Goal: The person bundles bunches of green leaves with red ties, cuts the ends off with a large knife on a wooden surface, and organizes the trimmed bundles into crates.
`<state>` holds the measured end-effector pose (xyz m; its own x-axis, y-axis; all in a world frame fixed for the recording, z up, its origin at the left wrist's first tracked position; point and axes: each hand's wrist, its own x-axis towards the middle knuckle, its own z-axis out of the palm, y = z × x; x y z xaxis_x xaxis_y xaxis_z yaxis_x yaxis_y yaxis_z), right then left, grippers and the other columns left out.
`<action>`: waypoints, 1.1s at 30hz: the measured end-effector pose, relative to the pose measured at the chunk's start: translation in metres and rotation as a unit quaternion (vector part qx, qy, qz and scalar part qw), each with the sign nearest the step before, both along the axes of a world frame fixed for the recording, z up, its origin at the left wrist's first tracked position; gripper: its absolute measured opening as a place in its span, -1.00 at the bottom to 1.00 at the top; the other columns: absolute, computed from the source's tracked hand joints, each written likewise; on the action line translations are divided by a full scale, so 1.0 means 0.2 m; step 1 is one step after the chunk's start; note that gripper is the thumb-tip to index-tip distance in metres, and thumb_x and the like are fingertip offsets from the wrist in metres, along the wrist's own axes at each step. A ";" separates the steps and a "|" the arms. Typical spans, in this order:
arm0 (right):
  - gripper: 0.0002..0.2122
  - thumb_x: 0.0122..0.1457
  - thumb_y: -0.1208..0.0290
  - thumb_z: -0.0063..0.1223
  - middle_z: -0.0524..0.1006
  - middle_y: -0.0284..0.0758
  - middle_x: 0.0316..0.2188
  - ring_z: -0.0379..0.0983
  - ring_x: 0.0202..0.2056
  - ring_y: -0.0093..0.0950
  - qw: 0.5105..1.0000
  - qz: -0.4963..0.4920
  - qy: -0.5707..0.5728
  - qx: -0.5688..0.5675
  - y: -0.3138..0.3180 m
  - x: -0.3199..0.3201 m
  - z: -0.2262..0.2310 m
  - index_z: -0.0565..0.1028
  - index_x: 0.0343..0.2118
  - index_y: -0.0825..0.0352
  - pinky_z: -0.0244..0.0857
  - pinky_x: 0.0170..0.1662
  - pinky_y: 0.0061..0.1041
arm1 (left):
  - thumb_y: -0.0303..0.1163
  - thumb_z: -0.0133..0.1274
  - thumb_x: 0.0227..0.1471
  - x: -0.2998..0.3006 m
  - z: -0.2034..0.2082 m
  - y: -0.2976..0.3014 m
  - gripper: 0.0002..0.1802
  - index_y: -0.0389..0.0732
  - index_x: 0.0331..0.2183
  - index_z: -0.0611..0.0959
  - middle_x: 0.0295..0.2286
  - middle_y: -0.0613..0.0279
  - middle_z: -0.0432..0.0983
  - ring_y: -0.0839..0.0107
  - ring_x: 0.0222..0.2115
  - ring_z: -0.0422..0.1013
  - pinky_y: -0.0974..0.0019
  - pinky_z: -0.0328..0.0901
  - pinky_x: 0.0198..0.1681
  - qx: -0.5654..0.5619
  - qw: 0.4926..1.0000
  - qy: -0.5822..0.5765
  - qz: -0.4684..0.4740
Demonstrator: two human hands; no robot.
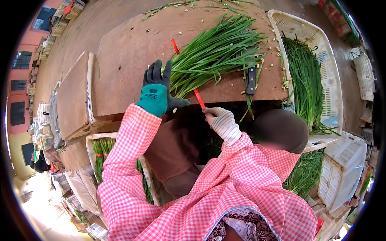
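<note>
A loose bunch of long, flat green leaves like garlic chives (219, 50) lies across the brown board tabletop (132, 72), cut ends toward the left. My left hand (155, 90), in a dark grey and teal glove, is upright against those ends, fingers stretched and thumb out to the right. A red tape strip (199, 99) runs under the bunch and shows on both sides of it. My right hand (225, 126), in a white striped glove, is closed on the strip's near end at the board's front edge. A black-handled knife (251, 80) rests right of the bunch, its blade under leaves.
To the right stands a white plastic crate (337, 92) full of loose green leaves (303, 80). Another crate, with red-banded bunches (102, 148), is at the lower left. Small cut bits dot the board. A white crate (341, 170) stands at the lower right.
</note>
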<state>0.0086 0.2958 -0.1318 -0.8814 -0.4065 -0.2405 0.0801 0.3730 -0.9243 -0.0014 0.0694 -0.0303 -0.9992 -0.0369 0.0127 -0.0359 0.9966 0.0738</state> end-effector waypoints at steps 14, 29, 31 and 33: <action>-0.77 -0.01 0.39 0.06 0.54 -0.15 -0.50 0.51 -0.44 -0.37 0.979 0.126 0.113 0.110 0.16 -0.18 0.34 0.57 -0.25 0.25 0.33 -0.32 -0.49 | 0.21 0.29 -0.48 -0.15 -0.15 -0.26 0.25 -0.31 0.14 0.15 0.06 -0.18 0.18 -0.03 0.10 0.11 0.08 0.05 0.14 0.253 0.961 -0.077 0.081; -0.65 -0.04 0.18 0.10 0.53 -0.19 -0.30 0.45 -0.22 -0.23 0.914 0.205 0.229 0.263 -0.52 -0.57 0.44 0.51 -0.20 0.25 0.31 -0.14 -0.34 | -0.39 0.00 0.06 0.02 -0.47 -0.32 -0.65 -0.32 -0.10 0.49 -0.21 0.11 0.47 0.39 -0.19 0.39 0.31 0.27 -0.08 0.504 0.849 0.142 0.070; -0.64 -0.06 0.17 0.11 0.53 -0.17 -0.32 0.45 -0.23 -0.22 0.911 0.205 0.245 0.262 -0.53 -0.57 0.40 0.50 -0.21 0.28 0.31 -0.15 -0.34 | -0.39 -0.03 0.08 0.01 -0.42 -0.29 -0.69 -0.33 -0.13 0.51 -0.29 0.17 0.51 0.45 -0.25 0.39 0.36 0.28 -0.13 0.533 0.830 0.147 0.076; -0.65 -0.07 0.18 0.13 0.52 -0.15 -0.34 0.45 -0.25 -0.20 0.910 0.198 0.262 0.254 -0.55 -0.58 0.35 0.50 -0.27 0.32 0.31 -0.17 -0.33 | -0.38 -0.03 0.09 0.01 -0.45 -0.30 -0.70 -0.33 -0.15 0.51 -0.31 0.18 0.51 0.46 -0.27 0.40 0.37 0.28 -0.14 0.570 0.804 0.148 0.085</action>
<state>-0.1068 0.1849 -0.0623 -0.7384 -0.6702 -0.0748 -0.5547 0.6668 -0.4977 0.0012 0.0087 -0.1200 -0.9382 -0.3282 0.1099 0.0227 0.2585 0.9657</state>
